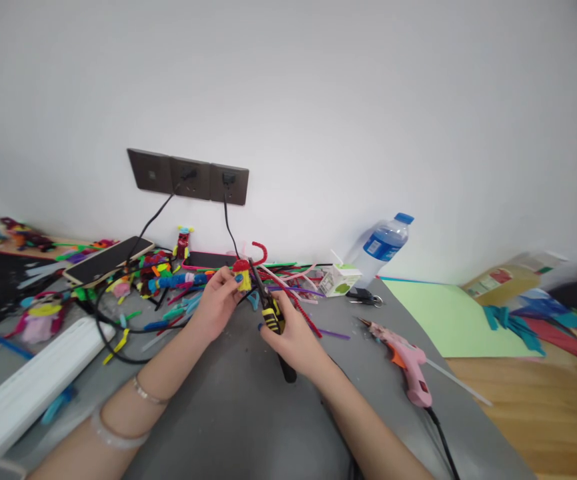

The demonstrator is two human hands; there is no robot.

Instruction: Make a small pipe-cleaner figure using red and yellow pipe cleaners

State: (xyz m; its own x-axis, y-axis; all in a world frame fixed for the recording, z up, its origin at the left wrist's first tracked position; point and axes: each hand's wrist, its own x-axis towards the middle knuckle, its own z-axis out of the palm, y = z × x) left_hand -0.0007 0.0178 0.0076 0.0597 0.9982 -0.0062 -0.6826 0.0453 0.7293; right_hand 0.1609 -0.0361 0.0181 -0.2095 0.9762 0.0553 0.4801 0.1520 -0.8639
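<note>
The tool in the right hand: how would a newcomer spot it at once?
Above the grey table, find the person's right hand. It holds pliers, tip beside the red-and-yellow piece in the left hand. Their black-and-yellow handles set them apart from the fuzzy red stem nearby.

The left arm [174, 363] wears a thin silvery bracelet [149, 395] and thicker pale bangle [118, 440]; left hand [218, 303] and right hand [295, 340] show blue thumbnails [239, 278].

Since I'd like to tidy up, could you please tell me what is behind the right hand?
Past the right hand, a red pipe cleaner and a green-and-white carton are visible; whatever the hand covers cannot be seen.
</note>
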